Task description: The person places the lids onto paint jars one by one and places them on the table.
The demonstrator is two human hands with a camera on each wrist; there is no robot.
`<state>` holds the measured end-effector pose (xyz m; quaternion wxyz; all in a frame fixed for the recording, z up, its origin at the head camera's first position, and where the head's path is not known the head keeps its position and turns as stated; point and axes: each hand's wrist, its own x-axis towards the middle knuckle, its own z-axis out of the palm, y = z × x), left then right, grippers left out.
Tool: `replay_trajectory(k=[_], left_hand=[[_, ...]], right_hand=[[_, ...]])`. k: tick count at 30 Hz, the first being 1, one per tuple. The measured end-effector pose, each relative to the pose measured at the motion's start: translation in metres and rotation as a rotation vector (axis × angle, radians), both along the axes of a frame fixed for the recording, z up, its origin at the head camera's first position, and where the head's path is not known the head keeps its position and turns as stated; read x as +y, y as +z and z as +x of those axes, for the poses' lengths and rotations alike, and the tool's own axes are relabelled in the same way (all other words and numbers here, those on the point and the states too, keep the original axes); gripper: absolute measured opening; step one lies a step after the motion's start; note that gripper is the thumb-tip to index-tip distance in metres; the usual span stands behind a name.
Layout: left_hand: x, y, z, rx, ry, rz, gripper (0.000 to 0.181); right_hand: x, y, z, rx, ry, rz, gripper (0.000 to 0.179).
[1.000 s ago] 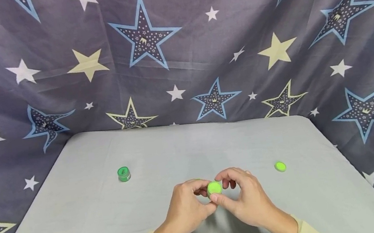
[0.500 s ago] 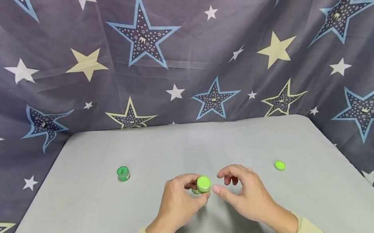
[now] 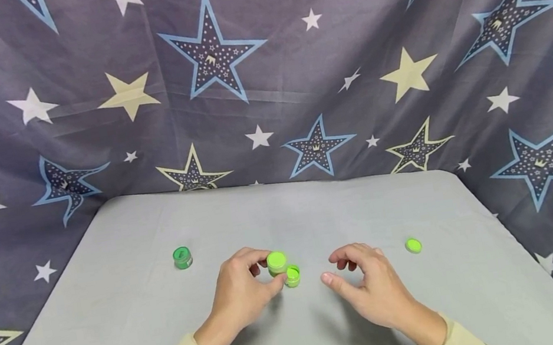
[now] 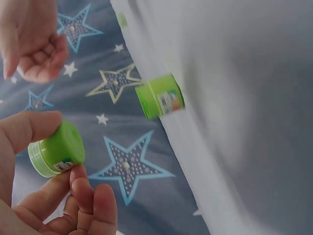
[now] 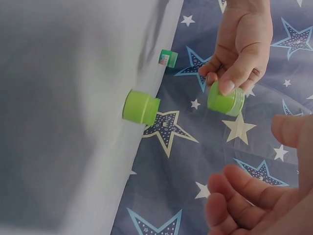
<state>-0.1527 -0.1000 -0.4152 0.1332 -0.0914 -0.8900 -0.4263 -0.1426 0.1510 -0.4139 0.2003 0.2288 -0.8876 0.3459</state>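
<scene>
Between its thumb and fingers my left hand (image 3: 243,289) pinches a small lime-green jar with its lid on (image 3: 276,260), lifted off the table as both wrist views show. A second lime-green jar (image 3: 292,275) stands upright on the table just beside it, with no lid on and bright green inside. This standing jar (image 4: 160,97) bears a label in the left wrist view. To its right, my right hand (image 3: 371,286) hovers with loosely bent fingers and holds nothing. A loose lime-green lid (image 3: 413,245) lies flat, farther right.
A darker green jar (image 3: 182,257) stands on the left part of the grey-white table (image 3: 282,210). Behind and at both sides hangs a dark curtain (image 3: 287,63) printed with stars.
The right hand has let go of the lidded jar. My left hand has carried that jar leftward and slightly farther away. The open jar behind it has come into view.
</scene>
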Motion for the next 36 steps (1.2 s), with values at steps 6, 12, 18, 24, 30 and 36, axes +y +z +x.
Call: replay_trajectory(k=[6, 12, 18, 24, 30, 36], left_hand=[[-0.018, -0.001, -0.008, 0.002, 0.033, -0.047, 0.031], [-0.038, -0.004, -0.019, 0.033, 0.069, -0.132, 0.029], [-0.051, -0.007, -0.032, -0.012, 0.068, -0.238, 0.025], [-0.064, -0.011, -0.046, -0.121, 0.082, -0.304, 0.027], [-0.075, -0.013, -0.058, -0.160, 0.112, -0.347, 0.024], [-0.079, -0.013, -0.063, -0.178, 0.130, -0.360, 0.016]], right_hand=[[0.008, -0.006, -0.001, 0.043, -0.007, 0.076, 0.028], [0.016, -0.013, -0.004, 0.090, -0.021, 0.145, 0.035], [0.021, -0.017, -0.003, 0.093, -0.040, 0.166, 0.037], [0.025, -0.018, -0.001, 0.094, -0.052, 0.170, 0.037], [0.029, -0.018, 0.001, 0.096, -0.064, 0.176, 0.037], [0.031, -0.018, 0.001, 0.089, -0.075, 0.180, 0.037]])
